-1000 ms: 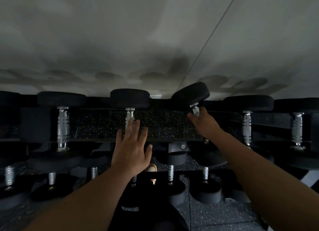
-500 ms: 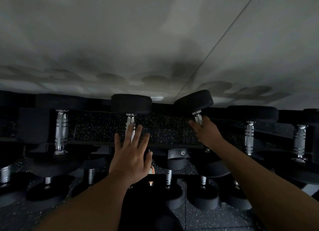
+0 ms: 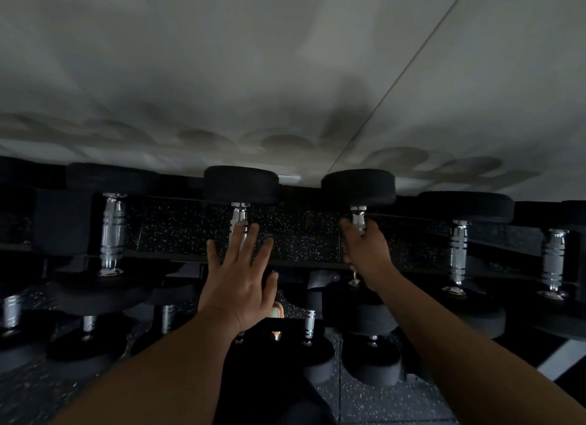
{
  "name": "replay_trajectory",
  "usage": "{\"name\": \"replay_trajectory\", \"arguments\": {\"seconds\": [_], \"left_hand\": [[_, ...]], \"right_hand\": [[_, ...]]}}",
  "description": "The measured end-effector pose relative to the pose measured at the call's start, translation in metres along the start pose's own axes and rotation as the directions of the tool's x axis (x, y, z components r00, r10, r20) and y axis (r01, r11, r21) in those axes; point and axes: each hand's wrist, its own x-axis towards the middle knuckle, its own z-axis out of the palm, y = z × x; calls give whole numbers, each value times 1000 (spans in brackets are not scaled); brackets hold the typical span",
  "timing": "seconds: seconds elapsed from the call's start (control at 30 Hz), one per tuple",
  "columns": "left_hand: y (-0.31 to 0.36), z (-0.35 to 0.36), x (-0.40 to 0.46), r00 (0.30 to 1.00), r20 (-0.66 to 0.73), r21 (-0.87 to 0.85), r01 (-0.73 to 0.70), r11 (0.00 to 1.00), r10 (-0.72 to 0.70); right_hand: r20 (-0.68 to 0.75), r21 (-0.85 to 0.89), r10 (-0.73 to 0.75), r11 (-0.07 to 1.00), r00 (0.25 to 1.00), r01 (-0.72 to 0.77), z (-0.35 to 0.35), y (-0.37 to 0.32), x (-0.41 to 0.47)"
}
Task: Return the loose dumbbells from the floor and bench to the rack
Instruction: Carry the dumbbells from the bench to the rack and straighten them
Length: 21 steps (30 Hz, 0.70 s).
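a dumbbell (image 3: pixel 358 190) sits on the rack's (image 3: pixel 301 234) top tier, its chrome handle wrapped by the right hand (image 3: pixel 364 250). heavy and rigid, it looks best held mid-handle. the left hand (image 3: pixel 237 275), fingers spread, hovers over the next handle left.

We see a gym, dim lighting. A tiered rack (image 3: pixel 301 258) against a pale wall (image 3: pixel 285 59) holds rows of dumbbells (image 3: pixel 112 231) with black round heads and chrome ridged handles. Speckled black rubber floor tiles (image 3: pixel 380 402) below, same speckled rubber behind the top row. Typical free-weights corner.
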Motion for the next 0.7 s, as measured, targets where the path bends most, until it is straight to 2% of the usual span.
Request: {"name": "replay_trajectory", "arguments": {"seconds": [0.17, 0.37, 0.7], "left_hand": [[0, 0, -1, 1000, 5, 4, -1, 1000, 1], [1, -1, 0, 1000, 4, 3, -15, 1000, 15], [0, 0, 0, 999, 39, 29, -9, 1000, 8]], "right_hand": [[-22, 66, 33, 997, 999, -31, 5, 3, -2], [-9, -15, 5, 1000, 1000, -5, 15, 15, 6], [-9, -52, -4, 999, 1000, 4, 19, 11, -1]]}}
